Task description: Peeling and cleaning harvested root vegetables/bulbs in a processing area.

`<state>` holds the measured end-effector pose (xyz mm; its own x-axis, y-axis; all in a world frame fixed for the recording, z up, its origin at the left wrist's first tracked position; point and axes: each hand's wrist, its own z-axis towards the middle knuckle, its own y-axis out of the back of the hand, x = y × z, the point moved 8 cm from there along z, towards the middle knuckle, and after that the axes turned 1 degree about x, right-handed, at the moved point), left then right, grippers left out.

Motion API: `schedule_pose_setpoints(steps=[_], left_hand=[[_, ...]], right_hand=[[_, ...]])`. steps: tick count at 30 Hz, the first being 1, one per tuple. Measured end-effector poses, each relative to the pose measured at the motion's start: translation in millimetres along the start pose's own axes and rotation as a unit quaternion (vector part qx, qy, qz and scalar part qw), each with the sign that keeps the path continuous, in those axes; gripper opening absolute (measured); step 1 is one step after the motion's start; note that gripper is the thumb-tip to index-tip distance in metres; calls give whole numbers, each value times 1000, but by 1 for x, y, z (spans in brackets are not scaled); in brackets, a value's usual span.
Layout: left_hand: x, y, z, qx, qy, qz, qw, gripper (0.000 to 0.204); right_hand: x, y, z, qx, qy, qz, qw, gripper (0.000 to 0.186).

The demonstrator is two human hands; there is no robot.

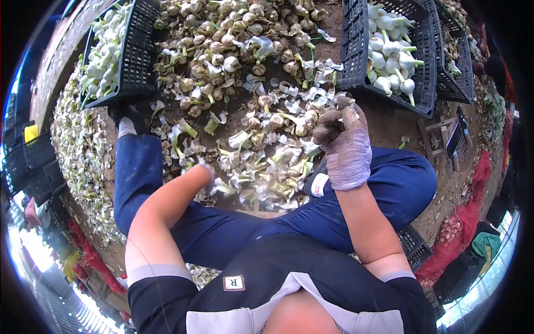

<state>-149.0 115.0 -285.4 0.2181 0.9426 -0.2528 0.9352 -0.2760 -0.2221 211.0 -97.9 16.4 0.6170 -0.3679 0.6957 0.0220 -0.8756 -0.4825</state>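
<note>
My right hand (346, 139), in a pale knitted glove with brown-stained fingers, is raised just in front of the right crate. Its fingers are curled in; a small pale bit shows between them, too little to name. My left hand (207, 171) hangs low above the loose garlic skins (278, 172) between my legs. It is smeared by motion, so its fingers cannot be made out. Beyond both hands lies a heap of unpeeled garlic bulbs (222, 42) with dirty, dry outer skins. Cleaned white garlic bulbs (392, 53) with trimmed green-white stems lie in the right crate.
A black plastic crate (353, 53) stands at right, another crate (453, 61) beside it. At left, a third crate (139, 53) holds cleaned garlic. A small wooden stool (436, 139) stands right of my knee, near a red mesh sack (464, 222). Skins litter the left floor.
</note>
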Motion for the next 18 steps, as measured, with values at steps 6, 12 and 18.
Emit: schedule_pose_setpoints(steps=[6, 12, 18], left_hand=[[-23, 224, -204, -697, 84, -121, 702, 60], [-56, 292, -135, -595, 88, -42, 798, 54], [24, 283, -173, -656, 215, -119, 714, 34]], right_hand=[[26, 8, -6, -9, 64, 80, 995, 24], [32, 22, -5, -6, 68, 95, 993, 23], [44, 24, -18, -5, 59, 160, 985, 22]])
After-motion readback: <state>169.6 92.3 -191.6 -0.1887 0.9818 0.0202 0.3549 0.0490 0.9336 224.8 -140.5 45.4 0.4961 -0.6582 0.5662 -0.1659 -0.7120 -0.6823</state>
